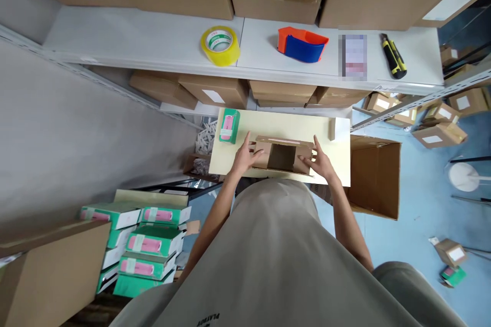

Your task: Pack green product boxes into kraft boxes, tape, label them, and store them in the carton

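A small brown cardboard box (262, 161) sits on the cream tabletop (282, 125) in front of my body, its top flaps apart and its dark inside showing. My left hand (244, 157) grips the box's left end, with the thumb lying over the end flap. At the opposite end my right hand (321, 162) holds on the same way, its index finger pointing up along the outside. Left of the box, a green carton with a pink picture (229, 126) lies near the table's far corner. A small white box (338, 129) stands at the far right corner.
Above the table, a shelf (153, 28) bears yellow tape (220, 46), an orange-and-blue tape dispenser (305, 45) and a utility knife (394, 56). A large open carton (374, 176) stands right of the table. Green cartons (148, 240) are stacked at lower left; parcels (440, 135) lie at right.
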A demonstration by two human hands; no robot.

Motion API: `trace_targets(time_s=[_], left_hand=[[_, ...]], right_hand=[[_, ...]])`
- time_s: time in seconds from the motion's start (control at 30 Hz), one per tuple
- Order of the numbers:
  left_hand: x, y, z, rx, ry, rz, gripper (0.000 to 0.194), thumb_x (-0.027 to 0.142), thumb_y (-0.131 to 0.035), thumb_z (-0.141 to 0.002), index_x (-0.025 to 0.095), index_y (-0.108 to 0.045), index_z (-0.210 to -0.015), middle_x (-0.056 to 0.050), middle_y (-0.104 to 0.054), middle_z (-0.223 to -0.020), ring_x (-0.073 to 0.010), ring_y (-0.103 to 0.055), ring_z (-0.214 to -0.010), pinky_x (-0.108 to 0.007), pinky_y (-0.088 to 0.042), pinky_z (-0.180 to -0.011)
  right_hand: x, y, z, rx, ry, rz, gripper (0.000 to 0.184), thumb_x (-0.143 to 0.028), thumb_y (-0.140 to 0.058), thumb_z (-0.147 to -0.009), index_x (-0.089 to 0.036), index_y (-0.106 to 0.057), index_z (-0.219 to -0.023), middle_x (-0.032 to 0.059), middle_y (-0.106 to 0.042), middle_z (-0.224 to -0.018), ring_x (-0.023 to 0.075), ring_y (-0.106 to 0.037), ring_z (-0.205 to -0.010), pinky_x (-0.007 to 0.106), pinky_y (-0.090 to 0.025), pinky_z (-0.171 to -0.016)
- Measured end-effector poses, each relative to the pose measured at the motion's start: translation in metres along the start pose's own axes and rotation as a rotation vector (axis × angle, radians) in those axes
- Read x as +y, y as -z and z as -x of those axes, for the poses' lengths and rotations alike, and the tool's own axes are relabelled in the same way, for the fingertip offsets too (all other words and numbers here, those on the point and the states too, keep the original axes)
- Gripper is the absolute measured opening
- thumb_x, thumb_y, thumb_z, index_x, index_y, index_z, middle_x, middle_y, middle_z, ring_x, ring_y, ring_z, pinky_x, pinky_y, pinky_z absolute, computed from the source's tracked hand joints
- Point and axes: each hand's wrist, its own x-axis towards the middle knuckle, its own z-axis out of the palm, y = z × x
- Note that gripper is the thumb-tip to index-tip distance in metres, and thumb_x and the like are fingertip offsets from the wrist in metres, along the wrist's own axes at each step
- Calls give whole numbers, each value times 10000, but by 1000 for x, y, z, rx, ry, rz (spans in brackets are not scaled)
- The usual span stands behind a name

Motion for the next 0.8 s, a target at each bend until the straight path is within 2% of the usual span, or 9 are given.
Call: trace_targets(time_s=[0.13, 0.2, 0.3, 0.4, 0.47, 0.57, 0.63, 0.7, 0.8], left_hand=[[27, 16, 4, -189, -75, 114, 962, 494, -1003, -776, 318, -611, -1637, -192, -552, -1715, -395, -569, -1564, -508, -537, -1224], [40, 28, 9, -344, -106, 113, 1048, 528, -1033, -728, 356, -591, -1662, -151, -429, -1818, -420, -401, -1694, -514, -517, -1257], [53, 41, 16, -465, -163, -57, 1248, 447, -1138, -510, 373, -624, -1645, -115, -382, -1848, -453, -337, -1721, -524, -509, -1286], [55, 42, 22, -467, -206, -205, 987, 446, -1113, -577, 359, -767, -1497, -110, -456, -1806, -440, -417, -1686, -513, -518, -1291], [50, 39, 25, -462, -209, -235, 902, 469, -1102, -603, 359, -801, -1446, -120, -489, -1782, -440, -456, -1663, -518, -542, -1269], [40, 35, 25, -467, -175, -215, 992, 469, -1131, -529, 374, -792, -1457, -121, -492, -1780, -459, -451, -1660, -508, -595, -1209], [37, 34, 23, -416, -108, -151, 882, 455, -1123, -557, 363, -833, -1385, -116, -534, -1748, -460, -484, -1639, -483, -621, -1175], [38, 35, 20, -363, -25, -57, 761, 418, -1115, -581, 336, -870, -1297, -128, -605, -1680, -456, -516, -1616, -476, -629, -1164], [45, 39, 16, -447, 36, 12, 884, 335, -1139, -491, 336, -851, -1327, -137, -633, -1653, -452, -519, -1616, -479, -642, -1142]], right_hand=[[-11, 20, 9, -71, 64, -78, 1161, -779, -801, -898, -367, -251, -1835, 169, -452, -1800, 409, -616, -1533, 609, -566, -1221], [-14, 29, 19, -171, 92, -101, 1173, -768, -868, -849, -429, -290, -1812, 133, -327, -1871, 434, -500, -1633, 621, -554, -1235], [-15, 34, 34, -201, 138, -19, 1216, -689, -1010, -719, -451, -404, -1746, 119, -265, -1883, 455, -467, -1649, 662, -529, -1262], [-14, 30, 44, -96, 182, 109, 829, -674, -930, -836, -383, -631, -1552, 119, -371, -1819, 423, -476, -1645, 675, -495, -1300], [-13, 25, 50, -107, 187, 123, 719, -676, -886, -883, -359, -675, -1492, 119, -390, -1814, 416, -454, -1664, 664, -506, -1299], [-13, 17, 59, -151, 142, 125, 856, -673, -931, -836, -391, -625, -1585, 92, -267, -1891, 441, -481, -1648, 666, -511, -1299], [-13, 14, 62, -140, 106, 144, 897, -674, -932, -838, -414, -603, -1630, 70, -206, -1916, 460, -510, -1625, 677, -497, -1310], [-14, 12, 63, -143, 75, 144, 933, -684, -927, -843, -411, -583, -1666, 73, -195, -1920, 480, -469, -1650, 680, -478, -1323], [-16, 16, 62, -205, 32, 123, 1089, -701, -974, -777, -403, -521, -1722, 88, -152, -1928, 505, -351, -1703, 684, -439, -1345]])
